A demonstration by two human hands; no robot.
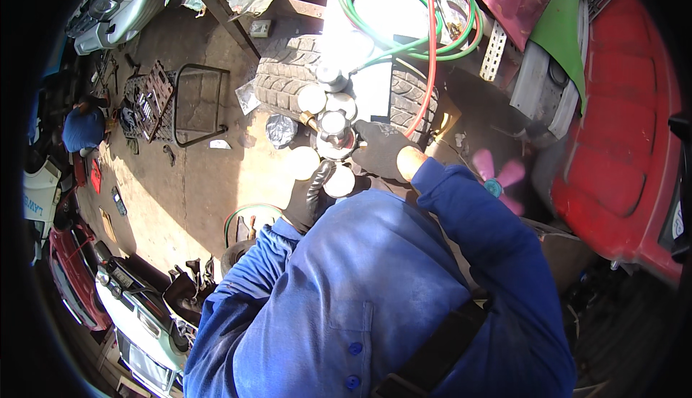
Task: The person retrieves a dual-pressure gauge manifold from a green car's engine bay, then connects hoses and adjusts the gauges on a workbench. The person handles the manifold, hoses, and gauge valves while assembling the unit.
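In front of my body stands a gas regulator (334, 130) with a shiny round knob and a brass fitting (308, 120). Pale, washed-out gauges (303, 162) sit around it, and a second regulator knob (330, 77) is just beyond. My right hand (382, 151), in a black glove, is closed against the regulator's right side; its fingertips are partly hidden. Low on the left, my left hand (306, 197), also black-gloved, has curled fingers beside the nearest gauge (339, 181). What it grips is hidden by the glove and my blue overalls.
Tyres (288, 73) lie beyond the regulators, under glare. Green hose (461, 52) and red hose (431, 45) coil above them. A metal-framed stand (202, 106) holds tools at left. A red vehicle panel (613, 124) and a pink fan (497, 182) are at right. Another person (84, 127) is far left.
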